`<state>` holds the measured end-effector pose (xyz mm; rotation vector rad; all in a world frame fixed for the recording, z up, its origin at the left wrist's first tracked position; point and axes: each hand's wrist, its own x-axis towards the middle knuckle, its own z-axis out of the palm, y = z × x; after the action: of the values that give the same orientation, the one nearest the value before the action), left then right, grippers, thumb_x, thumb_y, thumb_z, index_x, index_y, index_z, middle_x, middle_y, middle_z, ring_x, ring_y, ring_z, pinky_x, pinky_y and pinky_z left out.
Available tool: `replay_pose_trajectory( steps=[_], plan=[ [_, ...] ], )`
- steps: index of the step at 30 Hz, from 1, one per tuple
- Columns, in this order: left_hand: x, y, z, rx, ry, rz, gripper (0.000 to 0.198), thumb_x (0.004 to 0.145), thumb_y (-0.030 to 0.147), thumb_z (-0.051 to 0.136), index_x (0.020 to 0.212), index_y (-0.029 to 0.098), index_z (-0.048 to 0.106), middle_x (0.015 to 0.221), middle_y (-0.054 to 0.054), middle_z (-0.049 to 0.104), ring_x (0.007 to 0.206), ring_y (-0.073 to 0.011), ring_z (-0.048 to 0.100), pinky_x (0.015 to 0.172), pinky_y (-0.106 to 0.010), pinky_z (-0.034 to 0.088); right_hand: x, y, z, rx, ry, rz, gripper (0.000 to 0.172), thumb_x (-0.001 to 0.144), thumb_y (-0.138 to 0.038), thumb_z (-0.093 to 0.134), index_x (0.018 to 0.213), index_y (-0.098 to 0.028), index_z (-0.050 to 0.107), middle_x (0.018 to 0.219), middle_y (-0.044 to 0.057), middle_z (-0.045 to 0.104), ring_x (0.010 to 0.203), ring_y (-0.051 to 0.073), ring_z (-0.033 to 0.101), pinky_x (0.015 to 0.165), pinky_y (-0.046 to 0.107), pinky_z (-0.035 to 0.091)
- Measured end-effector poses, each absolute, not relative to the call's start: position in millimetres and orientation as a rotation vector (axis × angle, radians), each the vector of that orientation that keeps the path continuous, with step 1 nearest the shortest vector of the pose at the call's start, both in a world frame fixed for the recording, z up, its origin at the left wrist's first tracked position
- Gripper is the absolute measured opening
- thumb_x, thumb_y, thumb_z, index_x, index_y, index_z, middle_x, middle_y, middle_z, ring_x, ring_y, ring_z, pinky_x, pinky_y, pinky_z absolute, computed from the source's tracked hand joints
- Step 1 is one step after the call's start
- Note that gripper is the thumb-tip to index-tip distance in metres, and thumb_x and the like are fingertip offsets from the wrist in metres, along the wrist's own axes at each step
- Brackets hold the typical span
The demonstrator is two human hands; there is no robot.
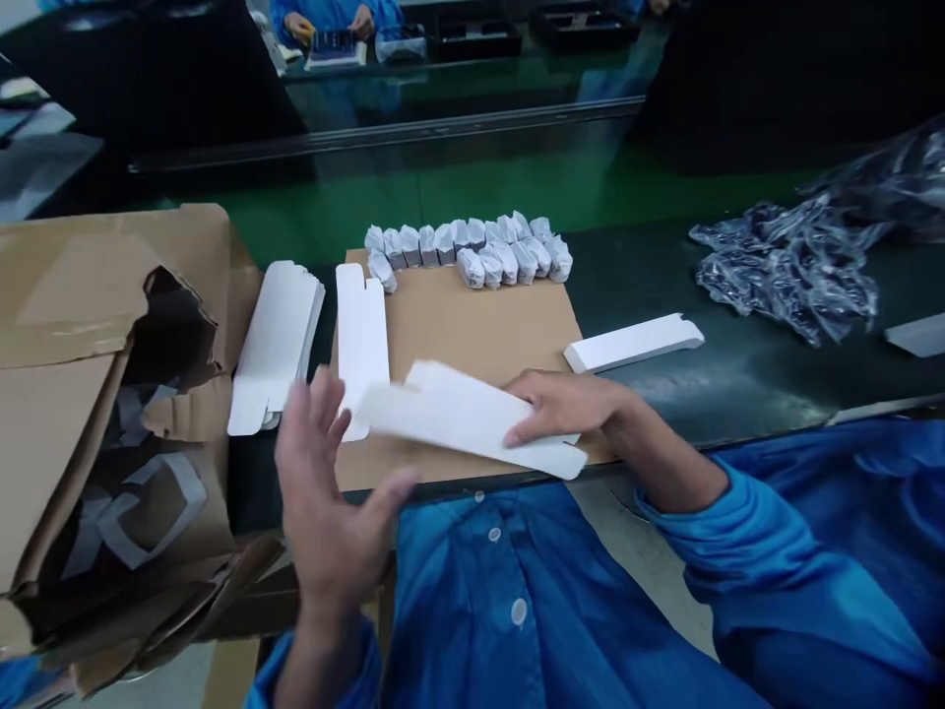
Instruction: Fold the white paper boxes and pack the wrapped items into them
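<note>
My right hand (565,406) grips a flattened white carton (458,418) by its right end, thumb on top, above a brown cardboard sheet (472,325). My left hand (336,492) is open with fingers and thumb apart, just left of the carton's blurred free end and holding nothing. Beneath and behind that end lies another flat white carton (361,335) on the sheet. A stack of flat white cartons (277,345) sits left of the sheet. Along the sheet's back edge stand several small wrapped items (509,261) in rows. A formed white box (635,342) lies at the right.
At the left stands a torn cardboard box (184,226) with white strips inside. Crumpled clear plastic bags (797,261) lie at the right, near another white box (915,335). Across the green line, a co-worker's hands (361,22) hold something beside black trays (476,37).
</note>
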<state>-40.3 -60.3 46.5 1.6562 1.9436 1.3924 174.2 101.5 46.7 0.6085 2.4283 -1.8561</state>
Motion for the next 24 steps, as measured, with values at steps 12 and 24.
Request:
replay_pose_trajectory(
  steps=[12,24],
  plan=[
    [-66,-37,33,0.844,1.338,1.118,0.03,0.078,0.036,0.075,0.099,0.016,0.073,0.09,-0.005,0.07,0.073,-0.0177,0.07,0.05,-0.025,0.061,175,38,43,0.798,3.284,-0.037,0.064,0.095,-0.037,0.052,0.148,-0.005,0.037,0.129,0.025,0.06,0.109,0.037,0.06,0.086,0.051,0.05],
    [-78,-31,28,1.011,1.377,0.858,0.042,0.076,0.031,0.076,0.115,0.016,0.069,0.068,-0.001,0.071,0.052,-0.0153,0.067,0.048,-0.024,0.06,180,47,42,0.443,3.504,0.14,0.049,0.092,-0.033,0.056,0.122,0.005,0.054,0.11,0.023,0.069,0.093,0.028,0.068,0.078,0.04,0.059]
  ],
)
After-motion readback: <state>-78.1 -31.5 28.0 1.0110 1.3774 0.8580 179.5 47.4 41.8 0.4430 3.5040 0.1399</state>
